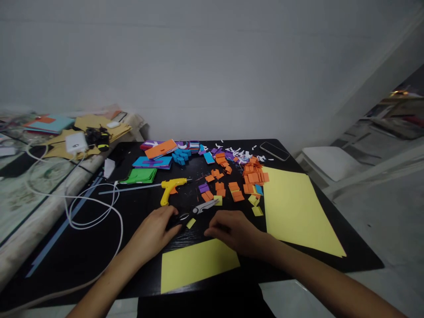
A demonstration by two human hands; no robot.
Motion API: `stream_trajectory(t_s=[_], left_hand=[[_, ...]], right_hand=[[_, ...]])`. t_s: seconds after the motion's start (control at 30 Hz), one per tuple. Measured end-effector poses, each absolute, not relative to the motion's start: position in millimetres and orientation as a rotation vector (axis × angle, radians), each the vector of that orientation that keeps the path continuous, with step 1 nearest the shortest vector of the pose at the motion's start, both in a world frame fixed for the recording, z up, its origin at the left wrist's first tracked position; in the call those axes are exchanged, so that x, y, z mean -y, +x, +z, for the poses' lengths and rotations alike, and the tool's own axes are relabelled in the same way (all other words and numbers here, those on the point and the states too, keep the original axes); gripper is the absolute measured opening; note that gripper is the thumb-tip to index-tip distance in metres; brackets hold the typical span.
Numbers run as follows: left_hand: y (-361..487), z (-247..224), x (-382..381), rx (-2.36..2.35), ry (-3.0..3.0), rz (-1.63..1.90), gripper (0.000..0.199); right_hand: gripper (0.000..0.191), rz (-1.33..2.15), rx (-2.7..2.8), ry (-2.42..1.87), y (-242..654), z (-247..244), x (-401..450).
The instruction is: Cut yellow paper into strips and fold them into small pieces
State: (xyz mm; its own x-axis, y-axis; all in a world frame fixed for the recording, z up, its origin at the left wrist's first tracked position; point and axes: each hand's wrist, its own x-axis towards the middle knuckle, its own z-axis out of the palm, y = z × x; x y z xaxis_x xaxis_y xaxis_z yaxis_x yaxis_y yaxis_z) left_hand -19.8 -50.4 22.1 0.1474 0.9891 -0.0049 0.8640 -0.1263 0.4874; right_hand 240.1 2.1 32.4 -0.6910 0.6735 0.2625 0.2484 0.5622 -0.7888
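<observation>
My left hand (155, 230) rests on the black table, thumb and fingers apart, next to the dark handles of a pair of scissors (202, 207). I cannot tell whether its fingertips touch the handles. The blades point right, toward a small yellow paper piece (217, 200). My right hand (235, 229) is closed, fingers curled toward the thumb, above the far edge of a yellow paper strip (198, 266); anything inside it is hidden. Another small yellow piece (191, 223) lies beside the scissors. A yellow glue gun (171, 189) lies beyond my left hand.
Large yellow sheets (298, 207) lie at right. Folded orange pieces (253, 172), purple and blue pieces and white scraps (243, 153) spread behind. Green paper (141, 176) and blue paper stacks (152, 162) sit back left. A white cable (121, 225) loops at left; a phone (274, 151) lies back right.
</observation>
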Motion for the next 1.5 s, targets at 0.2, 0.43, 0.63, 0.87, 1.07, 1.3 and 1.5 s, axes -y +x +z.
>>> stream_trajectory(t_s=[0.2, 0.43, 0.63, 0.87, 1.07, 1.3, 1.5], left_hand=[[-11, 34, 59, -1.737, 1.973, 0.585, 0.018], [5, 55, 82, -1.551, 2.116, 0.743, 0.010], [6, 64, 89, -1.424, 2.198, 0.789, 0.009], [6, 60, 85, -1.480, 2.294, 0.821, 0.022], [-1, 62, 84, -1.559, 2.462, 0.799, 0.029], [-4, 66, 83, -1.627, 2.568, 0.769, 0.027], [-3, 65, 84, -1.625, 2.502, 0.732, 0.026]], right_hand=[[0.060, 1.967, 1.340, -0.454, 235, 54, -8], [0.065, 2.406, 0.918, 0.131, 217, 51, -4], [0.063, 2.494, 0.842, 0.291, 213, 39, -7], [0.069, 2.657, 0.704, 0.517, 206, 23, 4], [0.090, 2.725, 0.617, 0.808, 193, 2, 21], [0.096, 3.108, 0.827, 0.324, 178, -39, 40], [0.104, 3.121, 0.962, 0.138, 167, -25, 37]])
